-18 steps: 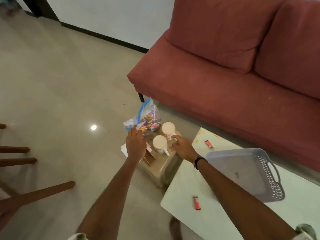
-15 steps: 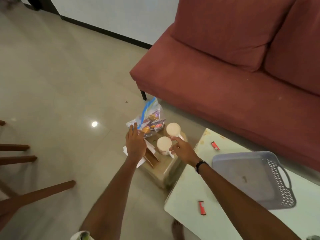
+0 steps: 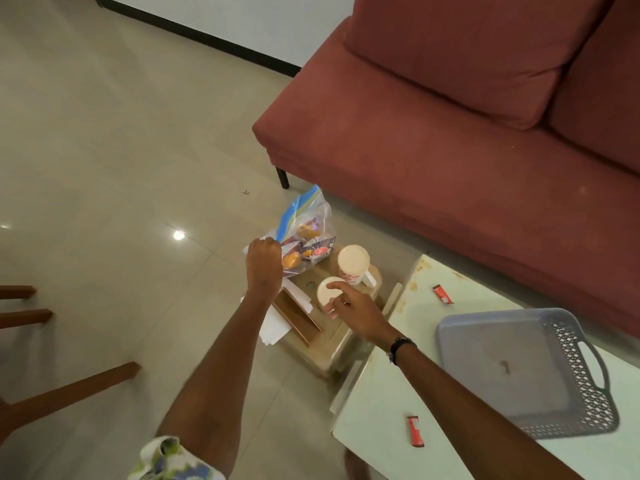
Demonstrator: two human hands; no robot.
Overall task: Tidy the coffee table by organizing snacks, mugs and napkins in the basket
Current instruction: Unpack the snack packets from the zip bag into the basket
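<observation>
Now your left hand (image 3: 264,264) grips the soft, crinkly snack bag (image 3: 304,237) at its edge, while your right hand (image 3: 353,313) pinches the rigid mug (image 3: 329,294) beneath it by the rim.

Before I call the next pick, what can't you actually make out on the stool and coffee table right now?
Head view only:
- Nearer white mug: handle and side hidden by the right hand.
- Clear zip bag of snacks: near edge hidden by the left hand; wrapper print too small.
- White napkins: partly behind the left forearm.
- Grey plastic basket: dark speck inside, unidentifiable.
</observation>
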